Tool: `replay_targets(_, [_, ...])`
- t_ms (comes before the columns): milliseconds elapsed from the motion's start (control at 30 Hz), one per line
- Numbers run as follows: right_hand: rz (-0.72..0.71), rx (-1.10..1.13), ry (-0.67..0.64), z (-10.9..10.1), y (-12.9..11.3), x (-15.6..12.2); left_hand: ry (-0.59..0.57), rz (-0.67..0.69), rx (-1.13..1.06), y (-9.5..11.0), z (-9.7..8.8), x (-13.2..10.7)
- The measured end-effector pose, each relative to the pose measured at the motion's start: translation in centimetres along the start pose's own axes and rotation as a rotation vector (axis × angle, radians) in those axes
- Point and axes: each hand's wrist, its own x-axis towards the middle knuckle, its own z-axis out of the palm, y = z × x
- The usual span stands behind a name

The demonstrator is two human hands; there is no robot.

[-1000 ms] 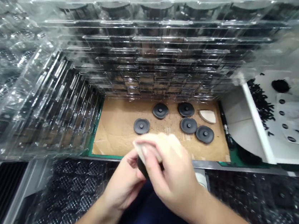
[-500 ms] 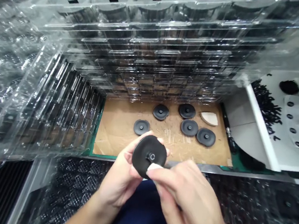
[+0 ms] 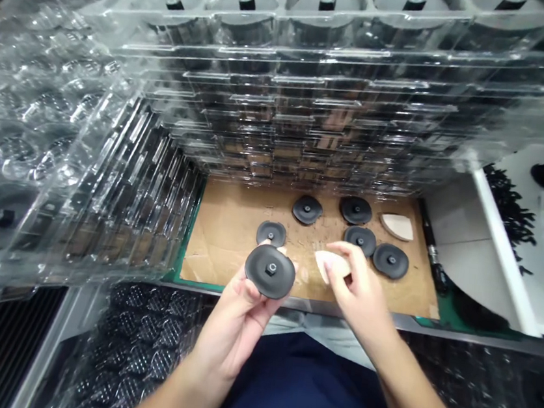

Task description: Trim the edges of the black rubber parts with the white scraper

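My left hand (image 3: 239, 321) has its fingers closed around a black plastic disc (image 3: 257, 269), round-edged with a small post at its centre. The disc is tilted up toward me above the cardboard. To the right and apart from it, my right hand (image 3: 366, 300) pinches a white wedge-shaped pad (image 3: 325, 260) between thumb and fingers. Several similar black discs (image 3: 390, 261) lie post-up on the cardboard sheet (image 3: 217, 250), one just behind the held disc. A second white pad (image 3: 397, 226) rests at the sheet's right side.
Stacked clear plastic trays (image 3: 313, 97) rise behind the cardboard, the top one holding black discs. More clear trays (image 3: 123, 167) stand on the left. At right, a white partition (image 3: 507, 250) borders a surface with small black parts (image 3: 507, 205). A dark pen-like tool (image 3: 433, 255) lies beside the cardboard.
My right hand has drawn the white pad away from the disc's face, to the right and farther from me. The disc in my left hand now lies flatter. The camera view has shifted slightly.
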Motion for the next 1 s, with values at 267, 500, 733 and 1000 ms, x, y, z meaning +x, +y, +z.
replay_targets(267, [-0.064, 0.061, -0.083, 1.3, -0.3, -1.3, -0.005, -0.005, -0.024, 0.2, -0.8, 0.1])
replay_targets(500, [-0.513, 0.177, -0.154, -1.6, -9.3, -1.2, -0.071, 0.048, 0.069, 0.5, -0.5, -0.6])
replay_targets(733, [-0.488, 0.191, -0.141, -0.9, -8.9, -1.3, -0.118, 0.091, 0.078, 0.6, -0.4, -0.8])
replay_targets(1000, [-0.093, 0.167, -0.177, -3.8, -4.3, -3.3, -0.159, -0.014, 0.014, 1.1, 0.5, -0.8])
